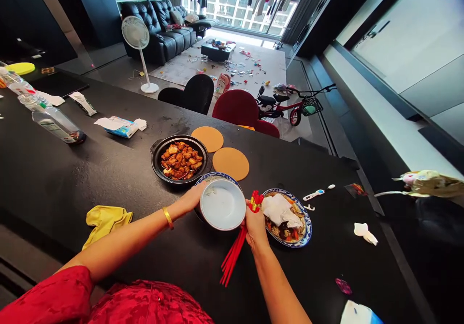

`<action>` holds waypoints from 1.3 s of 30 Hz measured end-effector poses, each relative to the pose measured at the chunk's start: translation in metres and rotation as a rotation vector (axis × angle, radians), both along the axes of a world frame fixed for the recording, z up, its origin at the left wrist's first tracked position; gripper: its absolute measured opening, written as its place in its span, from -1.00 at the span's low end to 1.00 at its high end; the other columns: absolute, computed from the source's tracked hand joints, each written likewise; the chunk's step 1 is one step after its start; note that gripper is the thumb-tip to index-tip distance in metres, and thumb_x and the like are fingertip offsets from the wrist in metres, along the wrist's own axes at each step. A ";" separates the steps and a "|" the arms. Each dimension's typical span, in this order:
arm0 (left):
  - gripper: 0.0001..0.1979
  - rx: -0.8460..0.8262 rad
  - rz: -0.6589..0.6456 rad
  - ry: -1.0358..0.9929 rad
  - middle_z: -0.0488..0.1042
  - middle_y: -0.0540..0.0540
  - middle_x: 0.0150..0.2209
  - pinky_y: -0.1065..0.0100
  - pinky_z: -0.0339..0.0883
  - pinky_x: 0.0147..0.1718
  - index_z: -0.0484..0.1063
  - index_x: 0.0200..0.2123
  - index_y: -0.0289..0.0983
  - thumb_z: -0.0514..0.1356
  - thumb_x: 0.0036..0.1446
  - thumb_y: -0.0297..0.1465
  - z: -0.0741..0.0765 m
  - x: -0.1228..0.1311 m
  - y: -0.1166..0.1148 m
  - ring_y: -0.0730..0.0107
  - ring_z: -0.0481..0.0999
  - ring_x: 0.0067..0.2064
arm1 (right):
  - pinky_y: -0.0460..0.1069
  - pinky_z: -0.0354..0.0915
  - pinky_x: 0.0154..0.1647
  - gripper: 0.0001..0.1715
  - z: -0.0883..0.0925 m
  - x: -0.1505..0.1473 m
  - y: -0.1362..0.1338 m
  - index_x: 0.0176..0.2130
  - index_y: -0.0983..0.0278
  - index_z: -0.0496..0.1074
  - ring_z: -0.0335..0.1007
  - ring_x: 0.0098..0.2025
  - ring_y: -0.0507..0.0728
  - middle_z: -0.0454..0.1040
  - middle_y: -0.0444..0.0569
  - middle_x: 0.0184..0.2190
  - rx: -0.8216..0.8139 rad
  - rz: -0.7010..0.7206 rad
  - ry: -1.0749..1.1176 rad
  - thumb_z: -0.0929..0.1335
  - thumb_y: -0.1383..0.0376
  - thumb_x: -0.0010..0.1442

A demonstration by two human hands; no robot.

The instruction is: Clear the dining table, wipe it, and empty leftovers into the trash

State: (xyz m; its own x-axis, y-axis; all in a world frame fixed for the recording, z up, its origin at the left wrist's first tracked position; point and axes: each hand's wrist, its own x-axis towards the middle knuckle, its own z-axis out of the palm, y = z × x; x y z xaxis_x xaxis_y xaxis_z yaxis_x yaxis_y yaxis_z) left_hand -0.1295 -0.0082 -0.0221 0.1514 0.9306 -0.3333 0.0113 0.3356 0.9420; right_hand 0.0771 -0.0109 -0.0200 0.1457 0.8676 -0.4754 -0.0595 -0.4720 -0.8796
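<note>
L hand point(192, 199) closed at L side of white bowl point(223, 205); most fingers hidden, so exact hold unclear. R hand point(255, 225) gripping bundle of red chopsticks point(234, 258), its fingertips also at bowl's R edge. Bowl is between the hands, tipped twd wearer, inside showing w/ a few bits stuck near the top. Patterned dish point(217, 174) shows just behind/under it; can't tell if nested or apart.

Handling, my judgement: L hand should carry most of bowl's wt, as R is shared w/ sticks. Thumb over rim, fingers under = safer than a side pinch. Sticks fan out at the lower ends; tighten the bundle so none slip. Level the bowl a bit before any shift, in case of drips. Mind clearance: black pot point(155, 162) w/ glossy food near L wrist, oval plate point(307, 227) w/ crumpled tissue point(279, 208) & food just beside R hand. Go slow; smooth ceramic prob. slides if greasy.
</note>
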 end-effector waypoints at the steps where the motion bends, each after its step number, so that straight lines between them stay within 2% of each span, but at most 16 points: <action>1: -0.54 0.073 0.005 0.097 0.44 -0.14 -0.02 0.10 0.02 0.16 0.43 -0.11 -0.25 -0.07 0.21 -0.08 -0.007 -0.005 -0.001 0.06 0.24 0.12 | -0.17 -0.04 -0.79 -0.60 0.000 0.001 0.000 -0.34 0.24 0.26 -0.02 -0.76 -0.08 0.10 -0.33 -0.78 -0.002 0.002 -0.060 0.39 0.05 -0.08; 3: -0.55 0.164 0.039 0.263 0.37 -0.14 0.05 0.08 -0.12 0.22 0.41 -0.08 -0.23 -0.09 0.22 -0.09 -0.022 -0.014 -0.005 0.08 0.13 0.20 | -0.16 -0.03 -0.80 -0.56 -0.001 0.008 -0.001 -0.36 0.24 0.24 0.00 -0.77 -0.07 0.09 -0.32 -0.79 -0.011 0.018 -0.236 0.36 -0.04 -0.04; 5: -0.53 0.165 0.080 0.314 0.19 -0.16 0.20 0.10 -0.22 0.25 0.32 0.06 -0.22 -0.07 0.22 -0.10 -0.034 -0.021 -0.012 0.13 -0.03 0.28 | -0.16 -0.02 -0.81 -0.52 -0.006 0.019 -0.003 -0.40 0.23 0.20 0.01 -0.77 -0.06 0.09 -0.32 -0.80 -0.029 0.044 -0.380 0.35 -0.09 -0.04; 7: -0.45 0.143 0.076 0.294 -0.06 -0.18 0.30 0.11 -0.19 0.25 0.20 0.16 -0.23 -0.02 0.19 -0.07 -0.039 -0.024 -0.020 0.12 -0.14 0.32 | -0.17 -0.04 -0.81 -0.48 -0.015 0.028 -0.005 -0.42 0.21 0.15 0.01 -0.77 -0.07 0.09 -0.32 -0.80 -0.065 0.092 -0.382 0.36 -0.12 -0.06; 9: -0.39 0.150 0.057 0.257 -0.15 -0.20 0.32 0.10 -0.04 0.21 0.15 0.18 -0.21 0.04 0.14 -0.03 -0.038 -0.026 -0.028 0.07 -0.12 0.31 | -0.19 -0.07 -0.82 -0.44 -0.025 0.033 -0.007 -0.42 0.21 0.14 -0.04 -0.78 -0.08 0.07 -0.33 -0.81 -0.132 0.175 -0.251 0.37 -0.15 -0.08; 12: -0.35 0.157 0.111 0.183 0.05 -0.25 0.24 0.10 0.13 0.13 0.15 0.17 -0.20 0.09 0.09 0.00 -0.037 -0.024 -0.035 0.05 0.06 0.25 | -0.20 -0.11 -0.82 -0.41 -0.037 0.035 -0.007 -0.37 0.22 0.17 -0.15 -0.79 -0.11 0.03 -0.36 -0.82 -0.228 0.302 -0.034 0.36 -0.18 -0.09; 15: -0.26 0.077 0.125 0.023 0.16 -0.28 0.19 0.04 0.10 0.14 0.07 0.21 -0.24 0.07 0.08 0.05 -0.049 -0.018 -0.034 0.04 0.18 0.19 | -0.21 -0.13 -0.82 -0.42 -0.042 0.036 -0.003 -0.31 0.23 0.20 -0.17 -0.79 -0.12 0.05 -0.37 -0.81 -0.251 0.367 0.028 0.37 -0.15 -0.07; 18: -0.19 0.070 0.047 -0.068 0.08 -0.26 0.26 0.04 -0.04 0.21 0.02 0.26 -0.25 0.05 0.06 0.10 -0.068 -0.011 -0.023 0.03 0.11 0.24 | -0.22 -0.14 -0.81 -0.46 -0.042 0.041 0.003 -0.28 0.22 0.22 -0.16 -0.80 -0.12 0.07 -0.36 -0.82 -0.279 0.419 0.040 0.38 -0.10 -0.05; 21: -0.19 0.140 0.006 -0.023 0.08 -0.22 0.27 0.09 -0.14 0.25 0.08 0.25 -0.23 0.02 0.05 0.12 -0.079 -0.009 -0.009 0.06 0.05 0.27 | -0.22 -0.12 -0.80 -0.47 -0.043 0.048 0.007 -0.35 0.22 0.23 -0.18 -0.80 -0.13 0.05 -0.35 -0.83 -0.314 0.451 0.070 0.41 -0.09 -0.10; 24: -0.16 0.163 -0.001 0.059 0.17 -0.26 0.22 0.05 -0.13 0.23 0.18 0.22 -0.25 -0.06 0.02 0.19 -0.078 -0.007 -0.003 0.01 0.10 0.24 | -0.22 -0.10 -0.79 -0.46 -0.047 0.056 0.010 -0.43 0.23 0.23 -0.18 -0.80 -0.15 0.02 -0.34 -0.85 -0.324 0.465 0.070 0.44 -0.09 -0.19; 27: -0.08 0.172 -0.008 0.119 0.22 -0.32 0.17 -0.01 -0.13 0.21 0.22 0.20 -0.29 -0.15 -0.02 0.25 -0.072 -0.004 -0.007 -0.05 0.12 0.21 | -0.18 -0.03 -0.80 -0.44 -0.056 0.057 0.024 -0.40 0.20 0.30 -0.10 -0.82 -0.09 0.01 -0.29 -0.88 -0.356 0.482 -0.012 0.42 -0.14 -0.24; 29: -0.05 0.183 0.012 0.143 0.19 -0.34 0.18 -0.01 -0.12 0.21 0.20 0.21 -0.31 -0.19 -0.03 0.26 -0.070 -0.003 -0.015 -0.07 0.12 0.21 | -0.09 -0.01 -0.86 -0.37 -0.065 0.049 0.040 -0.35 0.14 0.37 0.00 -0.84 0.02 0.05 -0.22 -0.89 -0.420 0.567 -0.090 0.38 -0.21 -0.32; 32: 0.00 0.173 0.082 0.163 0.11 -0.40 0.21 0.00 -0.12 0.22 0.10 0.25 -0.35 -0.19 -0.04 0.27 -0.066 -0.004 -0.036 -0.06 0.09 0.24 | 0.03 -0.10 -0.96 -0.33 -0.074 0.026 0.056 -0.29 -0.03 0.40 0.07 -0.84 0.19 0.18 -0.10 -0.83 -0.469 0.711 -0.154 0.36 -0.22 -0.43; 35: 0.04 0.170 0.162 0.153 0.03 -0.42 0.26 0.01 -0.18 0.24 -0.03 0.30 -0.37 -0.17 -0.05 0.27 -0.060 -0.009 -0.065 -0.04 0.00 0.28 | 0.04 -0.14 -0.97 -0.39 -0.071 0.015 0.049 -0.31 -0.07 0.40 0.06 -0.85 0.20 0.21 -0.09 -0.80 -0.478 0.786 -0.173 0.36 -0.17 -0.43; 39: 0.09 0.128 0.244 0.130 -0.03 -0.45 0.28 0.03 -0.19 0.25 -0.09 0.30 -0.43 -0.14 -0.07 0.28 -0.056 -0.016 -0.096 -0.06 -0.03 0.29 | -0.07 0.01 -0.86 -0.53 -0.054 0.020 0.017 -0.48 0.16 0.38 0.02 -0.84 0.03 0.09 -0.16 -0.89 -0.446 0.783 -0.147 0.39 -0.10 -0.33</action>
